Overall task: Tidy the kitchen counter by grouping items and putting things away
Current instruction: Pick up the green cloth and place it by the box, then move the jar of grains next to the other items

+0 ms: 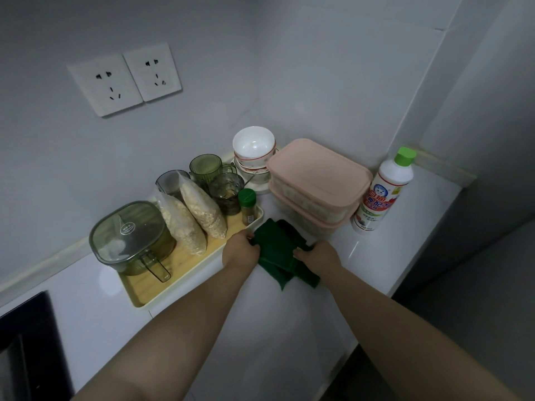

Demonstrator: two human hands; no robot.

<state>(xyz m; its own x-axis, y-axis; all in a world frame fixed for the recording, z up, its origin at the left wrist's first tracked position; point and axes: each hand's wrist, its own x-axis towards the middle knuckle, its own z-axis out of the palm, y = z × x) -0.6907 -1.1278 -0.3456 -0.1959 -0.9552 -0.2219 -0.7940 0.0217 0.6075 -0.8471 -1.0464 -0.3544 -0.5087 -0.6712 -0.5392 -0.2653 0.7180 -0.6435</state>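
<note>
Here the green cloth [278, 250] lies bunched on the white bench [260, 328], just in front of the two stacked pink boxes [315, 175] and just beside the near right corner of the tray [150, 296]. The left hand [241, 250] grips the cloth's left edge with curled fingers, and the right hand [317, 254] grips its right side the same way, so both hands are closed on the fabric. The step in hand looks like folding or straightening the cloth before it goes to its place. To do this well, it would help to lift the two held edges a little and pull them apart so the loose layers hanging toward the person fall flat, then lay one half squarely over the other and press it down with a flat palm. The cloth is soft and will slump, so a firm pinch at the corners should serve better than a fistful of the middle. The small spice jar [247, 205] stands at the tray's corner close to the left hand, and the white bottle [382, 195] stands beyond the boxes to the right; broad sweeps of the cloth could knock the jar, so the motion is best kept low and toward the person.
</note>
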